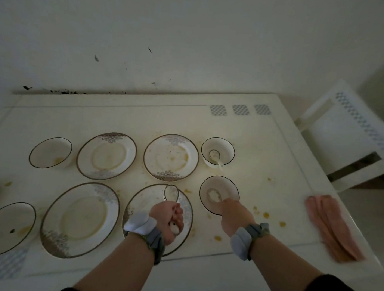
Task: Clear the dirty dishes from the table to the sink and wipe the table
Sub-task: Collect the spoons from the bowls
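Dirty dishes cover the white table (264, 149). My left hand (168, 219) is closed around a white spoon (171, 193), whose bowl sticks out over the patterned plate (139, 207) below it. My right hand (234, 214) grips the near rim of a small dark-rimmed bowl (217, 186) with white residue inside. Three more patterned plates lie at the front left (80, 219), the back left (107, 155) and the back middle (171, 157). Another small bowl (227, 147) holds a white spoon (217, 159). Two empty bowls sit at the back left (50, 152) and the front left (7, 228).
A folded pink cloth (333, 228) lies near the table's right front edge. Yellow food spots (265, 214) dot the surface between the bowl and the cloth. A white chair (347, 140) stands at the right end. The table's back edge meets a wall.
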The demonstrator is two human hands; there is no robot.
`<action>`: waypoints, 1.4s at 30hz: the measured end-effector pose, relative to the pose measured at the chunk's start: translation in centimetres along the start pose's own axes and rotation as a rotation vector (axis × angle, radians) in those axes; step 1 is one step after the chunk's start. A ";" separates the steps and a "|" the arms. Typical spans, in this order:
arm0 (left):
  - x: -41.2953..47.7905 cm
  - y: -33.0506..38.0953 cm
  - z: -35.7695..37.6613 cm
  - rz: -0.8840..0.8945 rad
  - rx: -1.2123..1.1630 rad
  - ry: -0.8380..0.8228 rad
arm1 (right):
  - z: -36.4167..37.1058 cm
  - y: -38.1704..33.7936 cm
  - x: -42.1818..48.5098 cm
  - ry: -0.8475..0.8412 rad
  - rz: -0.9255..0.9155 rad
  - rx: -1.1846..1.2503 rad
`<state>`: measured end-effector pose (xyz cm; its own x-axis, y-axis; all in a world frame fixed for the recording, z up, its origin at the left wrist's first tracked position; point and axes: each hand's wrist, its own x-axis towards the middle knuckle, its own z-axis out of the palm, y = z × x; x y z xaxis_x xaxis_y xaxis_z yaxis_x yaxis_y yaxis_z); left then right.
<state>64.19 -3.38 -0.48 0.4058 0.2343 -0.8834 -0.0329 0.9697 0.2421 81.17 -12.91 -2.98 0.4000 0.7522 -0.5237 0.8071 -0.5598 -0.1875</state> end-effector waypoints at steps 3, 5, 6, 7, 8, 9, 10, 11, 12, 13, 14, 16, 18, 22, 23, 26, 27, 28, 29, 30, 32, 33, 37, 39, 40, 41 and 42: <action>0.1 -1.1 1.8 -0.002 0.000 0.018 | -0.2 0.8 0.5 0.058 -0.083 0.049; 0.3 -1.5 3.1 0.005 0.008 0.044 | -0.9 1.3 0.5 0.146 -0.128 0.107; 0.4 -1.6 3.5 0.010 0.018 0.056 | -1.2 1.2 0.4 0.200 -0.135 0.156; 0.6 -1.7 4.0 0.022 0.023 0.081 | -1.6 1.0 0.1 0.255 -0.141 0.205; 0.8 -1.7 4.5 0.038 0.030 0.112 | -1.9 0.9 -0.2 0.308 -0.152 0.245; 0.8 -1.8 5.0 0.048 0.027 0.132 | -2.3 0.7 -0.6 0.359 -0.171 0.275; 0.9 -1.9 5.6 0.049 0.017 0.140 | -2.6 0.5 -1.0 0.420 -0.203 0.296; 0.8 -1.9 6.0 0.044 -0.003 0.139 | -2.9 0.3 -1.4 0.481 -0.245 0.311; 0.9 -2.0 6.5 0.044 -0.023 0.130 | -3.2 0.1 -1.7 0.542 -0.291 0.327; 0.8 -2.1 6.8 0.053 -0.043 0.124 | -3.3 -0.3 -2.2 0.578 -0.322 0.352; 0.7 -2.3 7.2 0.080 -0.062 0.108 | -3.4 -0.7 -2.5 0.589 -0.350 0.382; 0.6 -2.4 8.1 0.176 -0.089 0.085 | -3.3 -1.7 -3.1 0.540 -0.418 0.439; 0.4 -2.2 8.7 0.231 -0.147 -0.006 | -2.8 -2.6 -3.2 0.454 -0.515 0.443; 0.6 -1.0 7.8 0.205 -0.052 0.042 | -2.5 -2.7 -2.6 0.410 -0.673 0.387; 0.8 -0.7 7.5 0.219 -0.040 0.072 | -2.8 -2.4 -2.3 0.409 -0.690 0.391; 1.4 -0.1 6.9 0.180 -0.143 0.131 | -3.6 -1.4 0.7 0.456 -0.542 0.430; 1.5 0.0 6.7 0.157 -0.192 0.127 | -4.0 -0.9 2.1 0.464 -0.435 0.419; 1.5 0.1 6.6 0.142 -0.225 0.115 | -4.5 -0.4 3.6 0.455 -0.326 0.373; 1.5 0.3 6.2 0.139 -0.240 0.120 | -4.9 -0.1 5.1 0.428 -0.236 0.288; 1.5 0.2 6.2 0.127 -0.239 0.117 | -5.3 0.5 6.3 0.389 -0.163 0.174; 1.2 0.2 5.7 0.120 -0.217 0.118 | -5.7 0.8 8.4 0.270 -0.104 0.020; 1.1 0.3 5.2 0.123 -0.208 0.124 | -5.6 0.7 9.3 0.219 -0.099 -0.002; 0.7 0.4 4.5 0.134 -0.215 0.138 | -5.4 0.5 10.9 0.290 -0.108 0.060; 0.6 0.3 4.5 0.127 -0.234 0.161 | -5.6 0.4 10.5 0.474 -0.131 0.136; 0.6 0.3 4.4 0.125 -0.246 0.179 | -5.8 0.0 10.1 0.540 -0.163 0.178; 0.7 0.4 4.3 0.122 -0.249 0.192 | -6.1 -0.3 9.4 0.573 -0.199 0.210; 0.6 0.5 4.3 0.121 -0.258 0.188 | -6.4 -0.8 8.8 0.589 -0.236 0.232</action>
<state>68.35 -3.08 0.79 0.2101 0.3340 -0.9188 -0.3101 0.9141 0.2614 86.80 -3.65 -2.11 0.4476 0.8905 0.0818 0.8141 -0.3680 -0.4493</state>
